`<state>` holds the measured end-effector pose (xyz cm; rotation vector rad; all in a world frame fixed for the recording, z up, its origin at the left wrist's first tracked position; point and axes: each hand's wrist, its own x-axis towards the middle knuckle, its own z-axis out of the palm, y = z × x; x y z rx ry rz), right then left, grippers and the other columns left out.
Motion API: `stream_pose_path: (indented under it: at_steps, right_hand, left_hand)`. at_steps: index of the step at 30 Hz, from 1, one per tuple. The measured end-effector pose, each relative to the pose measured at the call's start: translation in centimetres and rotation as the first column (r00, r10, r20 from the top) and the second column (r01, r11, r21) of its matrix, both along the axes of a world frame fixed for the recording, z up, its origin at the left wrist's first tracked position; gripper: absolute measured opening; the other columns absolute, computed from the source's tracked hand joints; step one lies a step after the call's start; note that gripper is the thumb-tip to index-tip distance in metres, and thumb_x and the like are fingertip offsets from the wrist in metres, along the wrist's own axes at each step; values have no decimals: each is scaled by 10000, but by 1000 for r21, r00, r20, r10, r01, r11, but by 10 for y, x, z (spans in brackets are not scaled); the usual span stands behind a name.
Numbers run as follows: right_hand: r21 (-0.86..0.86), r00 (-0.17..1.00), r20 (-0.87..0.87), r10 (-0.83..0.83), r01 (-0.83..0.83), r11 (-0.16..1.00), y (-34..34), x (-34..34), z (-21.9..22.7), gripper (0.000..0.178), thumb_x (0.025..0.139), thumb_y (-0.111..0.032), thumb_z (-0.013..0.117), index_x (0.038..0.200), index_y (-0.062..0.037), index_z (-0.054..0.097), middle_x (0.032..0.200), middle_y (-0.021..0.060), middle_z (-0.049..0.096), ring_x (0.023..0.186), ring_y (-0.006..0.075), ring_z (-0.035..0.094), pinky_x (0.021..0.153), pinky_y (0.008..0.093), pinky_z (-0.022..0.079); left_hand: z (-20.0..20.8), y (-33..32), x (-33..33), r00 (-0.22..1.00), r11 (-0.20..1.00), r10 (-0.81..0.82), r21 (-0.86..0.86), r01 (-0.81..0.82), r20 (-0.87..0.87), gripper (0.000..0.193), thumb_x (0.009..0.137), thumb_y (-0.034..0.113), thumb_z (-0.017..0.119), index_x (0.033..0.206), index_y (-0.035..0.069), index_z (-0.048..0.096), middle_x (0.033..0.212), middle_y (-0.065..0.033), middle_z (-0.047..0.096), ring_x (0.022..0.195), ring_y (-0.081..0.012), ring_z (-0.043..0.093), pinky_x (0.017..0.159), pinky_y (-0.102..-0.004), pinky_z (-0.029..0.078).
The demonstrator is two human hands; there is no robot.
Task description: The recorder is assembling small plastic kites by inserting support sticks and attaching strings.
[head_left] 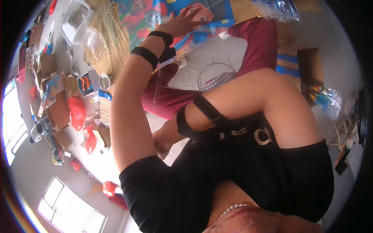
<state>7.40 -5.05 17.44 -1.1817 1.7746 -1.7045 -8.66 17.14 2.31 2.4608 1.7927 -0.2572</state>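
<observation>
My left hand (179, 25) lies flat with fingers spread on a glossy plastic sheet (155, 13) printed with bright cartoon figures on blue. The sheet covers part of a wooden tabletop (243, 11). Two black straps circle my left wrist and forearm. Bent across my body, my right arm reaches toward my left side, also with black straps. My right hand (164, 139) is beside my left upper arm, partly behind it. Its fingers are hidden, so I cannot tell whether it holds anything.
Thin straw-coloured sticks (108, 23) lie left of the sheet, by clear plastic tubs (79, 23). A tape roll (105, 81) sits near the table's edge. Cardboard boxes (58, 110) and red bags (77, 112) crowd the left floor. Clear plastic packaging (281, 9) lies at the right.
</observation>
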Motion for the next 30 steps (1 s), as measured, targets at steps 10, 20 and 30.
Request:
stream_pose_path:
  at_steps: [10, 20, 30]
  right_hand:
    - [-77, 995, 87, -49, 55, 995, -126, 0, -129, 620, 929, -369, 668, 1426, -44, 491, 1498, 76, 488, 1322, 235, 493, 1094, 361, 406]
    - [-175, 974, 225, 34, 7, 985, -138, -6, -117, 599, 926, -377, 669, 1411, -59, 516, 1455, 77, 530, 1293, 225, 516, 1078, 368, 416]
    - [-218, 929, 340, 146, -73, 973, -135, -7, -115, 577, 924, -387, 671, 1393, -76, 543, 1408, 79, 577, 1261, 213, 542, 1059, 376, 426]
  left_hand:
    - [0, -4, 2, 984, 998, 68, -6, -68, 164, 674, 923, 153, 599, 1483, 452, 372, 1635, -71, 174, 1506, -386, 145, 1051, -760, 354]
    - [20, 11, 7, 979, 981, 58, -195, -19, 195, 632, 973, 51, 462, 1527, 330, 335, 1657, -144, 100, 1511, -458, 91, 1108, -614, 372]
    - [6, 12, 2, 959, 986, 84, -160, -42, 271, 828, 872, -71, 508, 1545, 356, 284, 1656, -151, 89, 1513, -447, 99, 1103, -598, 389]
